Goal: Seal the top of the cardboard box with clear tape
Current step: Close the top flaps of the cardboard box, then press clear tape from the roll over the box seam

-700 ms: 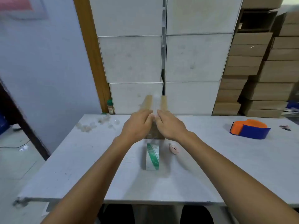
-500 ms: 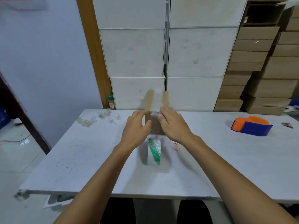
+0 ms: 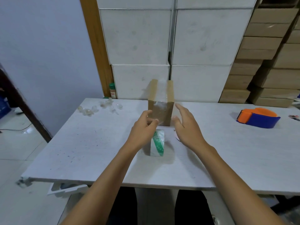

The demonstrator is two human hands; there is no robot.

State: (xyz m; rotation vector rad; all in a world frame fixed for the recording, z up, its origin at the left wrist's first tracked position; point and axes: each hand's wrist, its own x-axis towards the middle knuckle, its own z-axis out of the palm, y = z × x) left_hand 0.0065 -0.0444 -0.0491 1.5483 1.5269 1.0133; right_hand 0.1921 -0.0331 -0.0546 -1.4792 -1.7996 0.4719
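Note:
A small cardboard box (image 3: 160,109) stands upright mid-table, a strip of clear tape (image 3: 161,90) running along its top and down its front face. My left hand (image 3: 142,130) is low in front of the box, thumb and fingers pinched on a glinting bit of clear tape near the box's bottom edge. My right hand (image 3: 186,125) hovers just right of the box, fingers spread, holding nothing. A tape roll (image 3: 158,142) with green print stands on edge on the table, between my wrists.
An orange and blue tape dispenser (image 3: 258,117) sits at the right. Crumpled clear tape scraps (image 3: 97,108) lie at the back left. White boxes (image 3: 139,82) and stacked cardboard boxes (image 3: 240,88) rise behind the table (image 3: 81,151). A green-capped bottle (image 3: 112,90) stands by the wall.
Both hands came off the box's front and drew apart toward me. The right hand opened beside the box; the left dropped to the lower front edge.

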